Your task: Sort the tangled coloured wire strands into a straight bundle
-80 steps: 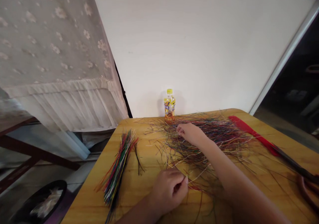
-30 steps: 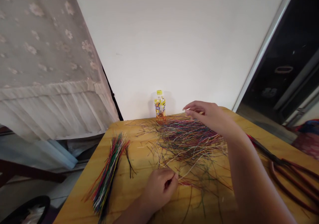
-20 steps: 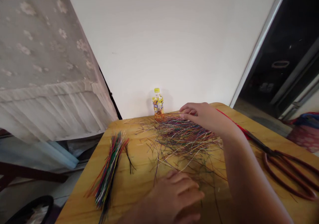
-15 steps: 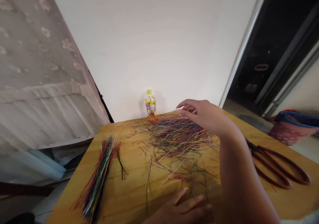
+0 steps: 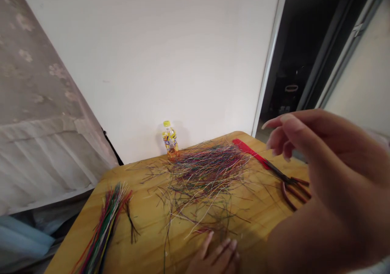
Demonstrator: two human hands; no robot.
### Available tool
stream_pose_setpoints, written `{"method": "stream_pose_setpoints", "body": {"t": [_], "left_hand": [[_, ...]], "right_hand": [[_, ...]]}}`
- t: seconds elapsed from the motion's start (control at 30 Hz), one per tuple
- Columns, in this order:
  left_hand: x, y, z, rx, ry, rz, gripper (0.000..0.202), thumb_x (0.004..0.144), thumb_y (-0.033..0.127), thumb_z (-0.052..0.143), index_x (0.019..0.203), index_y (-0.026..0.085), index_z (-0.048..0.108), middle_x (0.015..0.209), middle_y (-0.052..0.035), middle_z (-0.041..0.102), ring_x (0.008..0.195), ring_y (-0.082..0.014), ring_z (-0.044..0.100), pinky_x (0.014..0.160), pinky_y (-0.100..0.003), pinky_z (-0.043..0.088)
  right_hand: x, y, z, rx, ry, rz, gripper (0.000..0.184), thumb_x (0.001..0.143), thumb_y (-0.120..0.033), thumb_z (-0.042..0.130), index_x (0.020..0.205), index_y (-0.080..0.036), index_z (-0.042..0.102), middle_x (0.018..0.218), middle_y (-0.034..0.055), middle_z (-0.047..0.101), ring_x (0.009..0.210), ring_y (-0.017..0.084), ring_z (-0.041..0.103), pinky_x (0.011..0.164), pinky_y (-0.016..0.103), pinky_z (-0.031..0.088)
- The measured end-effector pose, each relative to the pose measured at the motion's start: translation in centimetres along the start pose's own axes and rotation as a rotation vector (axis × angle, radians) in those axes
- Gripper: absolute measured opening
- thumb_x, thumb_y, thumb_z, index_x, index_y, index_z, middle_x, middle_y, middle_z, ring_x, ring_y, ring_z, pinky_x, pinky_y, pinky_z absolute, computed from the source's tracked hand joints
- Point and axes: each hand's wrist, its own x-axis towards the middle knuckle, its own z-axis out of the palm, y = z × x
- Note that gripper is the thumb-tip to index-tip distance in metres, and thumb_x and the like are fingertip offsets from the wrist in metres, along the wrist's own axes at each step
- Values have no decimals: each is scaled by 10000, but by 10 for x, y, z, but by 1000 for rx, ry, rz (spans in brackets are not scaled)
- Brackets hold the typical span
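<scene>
My right hand [image 5: 332, 164] is raised close to the camera at the right, above the table. Its fingers curl and the thumb presses near the index fingertip; I cannot make out what, if anything, is pinched there. Flat on the table at the bottom lies my left hand [image 5: 215, 255], fingers spread, just below a few stray reddish strands [image 5: 204, 229]. Beyond it spreads a loose, tangled pile of thin multicoloured wires [image 5: 210, 164]. A neater bundle of coloured wires [image 5: 105, 229] lies at the left, with a small dark bunch [image 5: 131, 221] beside it.
A yellow-capped drink bottle [image 5: 170, 140] stands behind the pile, near the white wall [image 5: 183, 55]. Large scissors [image 5: 282, 176] lie at the right, partly hidden by my right hand, with a flat red strip [image 5: 251, 154] by their blades. A patterned curtain [image 5: 36, 83] hangs at the left.
My right hand has moved from above the wire pile to the right and closer to the camera, uncovering the red strip. My left hand stays flat on the table. The view has shifted right.
</scene>
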Motion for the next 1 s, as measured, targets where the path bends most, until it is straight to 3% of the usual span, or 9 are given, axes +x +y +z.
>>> {"method": "stream_pose_setpoints", "body": {"t": [0.1, 0.2, 0.33, 0.53, 0.63, 0.8, 0.9, 1.0], "left_hand": [[-13, -30, -27, -6, -81, -69, 425, 955, 322, 345, 1365, 212, 358, 1328, -62, 514, 1203, -176, 502, 1024, -363, 411], [-22, -44, -44, -31, -131, -212, 533, 914, 427, 399, 1376, 165, 360, 1380, -110, 443, 1251, -241, 447, 1032, -432, 391], [-27, -50, -49, -87, -151, -398, 469, 930, 412, 360, 1350, 212, 419, 1381, -68, 451, 1251, -237, 449, 1033, -446, 387], [-29, -58, -51, -240, -58, -539, 403, 944, 357, 343, 1323, 278, 454, 1378, -8, 465, 1250, -189, 452, 1046, -396, 385], [-32, -62, -54, -248, -12, -572, 377, 940, 332, 357, 1281, 269, 505, 1355, -12, 499, 1244, -181, 459, 1046, -389, 388], [-32, -62, -54, -141, 98, -579, 314, 924, 299, 398, 1162, 246, 596, 1267, -30, 590, 1187, -208, 518, 1020, -471, 409], [-31, -62, -50, -108, 167, -606, 271, 919, 272, 408, 1060, 240, 637, 1170, -32, 646, 1130, -211, 554, 1000, -472, 433], [-32, -62, -47, -119, 183, -619, 253, 922, 268, 405, 1028, 248, 634, 1145, -24, 643, 1108, -199, 558, 981, -428, 456]], "right_hand": [[4, 4, -3, -13, -48, 5, 158, 884, -325, 532, 819, -253, 657, 635, -15, 576, 609, 126, 554, 542, 247, 434], [7, 7, -7, -7, -60, 10, 171, 882, -334, 528, 802, -249, 653, 623, -11, 572, 601, 133, 553, 537, 251, 431], [11, 12, -5, 28, -130, 13, 195, 881, -358, 524, 801, -231, 648, 621, -7, 574, 577, 124, 541, 511, 240, 416], [23, 32, 16, 33, -320, 71, 231, 870, -386, 519, 839, -196, 645, 632, -11, 601, 538, 95, 518, 485, 210, 388], [36, 68, 39, -29, -393, 128, 233, 861, -373, 509, 856, -186, 648, 658, 2, 632, 570, 105, 553, 563, 229, 428], [41, 164, 87, -406, -498, 322, 217, 854, -271, 483, 910, -157, 658, 878, 91, 697, 812, 189, 629, 713, 282, 459], [28, 211, 114, -479, -607, 311, 265, 848, -138, 460, 1052, -129, 629, 1040, 125, 679, 942, 199, 623, 815, 286, 455], [8, 238, 134, -449, -712, 241, 337, 827, -49, 446, 1093, -140, 630, 1119, 97, 661, 1043, 171, 593, 913, 255, 416]]}}
